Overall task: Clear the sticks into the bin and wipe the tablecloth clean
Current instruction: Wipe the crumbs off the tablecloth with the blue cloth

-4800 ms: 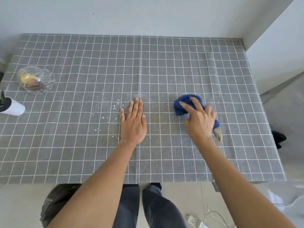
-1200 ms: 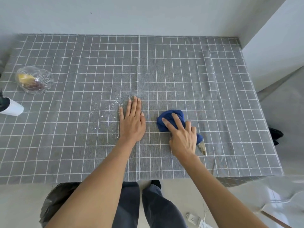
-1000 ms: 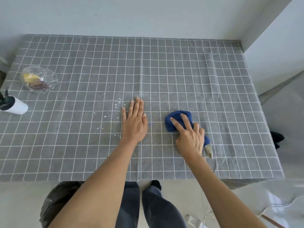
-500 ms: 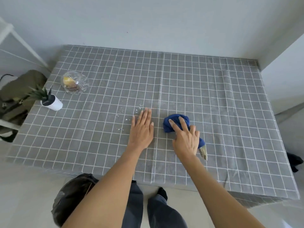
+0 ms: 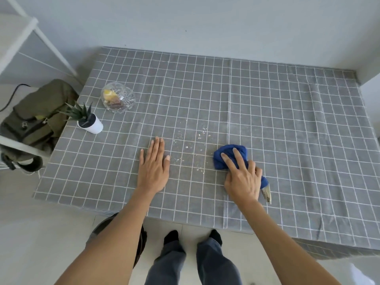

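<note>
left hand (image 5: 153, 171) flat, fingers straight, had shifted left off white crumbs (image 5: 190, 148) | right hand (image 5: 242, 177) fingers extended, pressing crumpled blue cloth (image 5: 228, 156) mid-frame | grey checked tablecloth (image 5: 287, 130) crumbs exposed, wiping unfinished

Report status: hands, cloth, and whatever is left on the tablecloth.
Left hand flat on tablecloth. Right hand pressing blue cloth. White crumbs unwiped between the hands. No sticks in sight; path clear.
</note>
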A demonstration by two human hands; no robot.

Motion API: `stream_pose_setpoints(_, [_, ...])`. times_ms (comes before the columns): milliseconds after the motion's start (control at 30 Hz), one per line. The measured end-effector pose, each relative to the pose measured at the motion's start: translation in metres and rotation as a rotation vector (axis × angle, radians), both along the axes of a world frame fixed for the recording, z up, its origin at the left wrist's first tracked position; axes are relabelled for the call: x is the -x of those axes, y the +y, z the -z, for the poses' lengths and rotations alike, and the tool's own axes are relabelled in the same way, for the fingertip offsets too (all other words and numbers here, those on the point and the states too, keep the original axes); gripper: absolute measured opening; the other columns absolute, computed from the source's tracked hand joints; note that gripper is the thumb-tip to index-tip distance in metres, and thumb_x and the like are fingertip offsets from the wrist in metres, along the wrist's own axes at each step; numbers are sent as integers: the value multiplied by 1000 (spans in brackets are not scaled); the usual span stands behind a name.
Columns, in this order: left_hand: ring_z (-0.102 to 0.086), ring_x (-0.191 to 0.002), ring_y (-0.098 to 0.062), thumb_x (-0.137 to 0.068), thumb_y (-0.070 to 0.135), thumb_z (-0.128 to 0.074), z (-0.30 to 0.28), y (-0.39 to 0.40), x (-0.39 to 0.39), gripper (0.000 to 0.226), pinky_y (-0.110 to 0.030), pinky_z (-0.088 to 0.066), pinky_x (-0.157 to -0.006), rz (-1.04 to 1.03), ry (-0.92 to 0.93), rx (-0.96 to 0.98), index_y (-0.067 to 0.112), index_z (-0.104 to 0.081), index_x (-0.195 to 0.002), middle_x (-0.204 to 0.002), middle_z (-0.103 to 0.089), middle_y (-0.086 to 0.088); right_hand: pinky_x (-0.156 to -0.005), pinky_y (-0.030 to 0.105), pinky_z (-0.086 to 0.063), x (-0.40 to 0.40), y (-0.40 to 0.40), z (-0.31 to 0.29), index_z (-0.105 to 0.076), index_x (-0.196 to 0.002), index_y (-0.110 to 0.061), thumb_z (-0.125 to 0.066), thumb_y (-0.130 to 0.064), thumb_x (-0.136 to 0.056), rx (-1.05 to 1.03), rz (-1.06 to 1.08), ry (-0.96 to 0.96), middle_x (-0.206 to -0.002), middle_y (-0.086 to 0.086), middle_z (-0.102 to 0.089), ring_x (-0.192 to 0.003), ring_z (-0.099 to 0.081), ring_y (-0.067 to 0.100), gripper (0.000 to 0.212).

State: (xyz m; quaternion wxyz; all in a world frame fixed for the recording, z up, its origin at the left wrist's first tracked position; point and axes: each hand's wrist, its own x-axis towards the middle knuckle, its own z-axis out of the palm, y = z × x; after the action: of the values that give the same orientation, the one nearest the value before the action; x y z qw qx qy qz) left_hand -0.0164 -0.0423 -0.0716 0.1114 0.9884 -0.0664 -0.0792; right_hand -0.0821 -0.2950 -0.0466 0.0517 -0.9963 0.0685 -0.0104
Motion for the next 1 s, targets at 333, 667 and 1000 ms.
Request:
stream_pose_setpoints(333, [18, -144, -11, -93, 41, 8, 4, 26, -23, 60, -40, 13, -117, 79, -15, -27, 23, 13, -149, -156, 19, 4, -66, 39, -39, -8, 14, 8, -62, -120, -30, -42, -33, -91, -27, 104, -235, -131, 3, -57, -79, -53, 34, 35])
stream_pose_setpoints(667, [13, -146, -12, -96, 35, 0, 7, 28, -26, 55, -42, 9, -118, 72, -74, -33, 23, 10, -149, -159, 12, 4, -66, 35, -39, -76, 116, -1, -63, -118, -34, -69, -18, -77, -35, -99, -226, -129, 2, -58, -80, -54, 29, 44])
stream_pose_setpoints(1000, [14, -146, -11, -94, 35, 6, 6, 29, -25, 58, -42, 8, -119, 54, -49, -32, 22, 11, -150, -158, 14, 6, -69, 36, -41, -75, 108, 2, -64, -117, -36, -71, -7, -68, -34, -94, -69, -130, 0, -56, -82, -53, 29, 58])
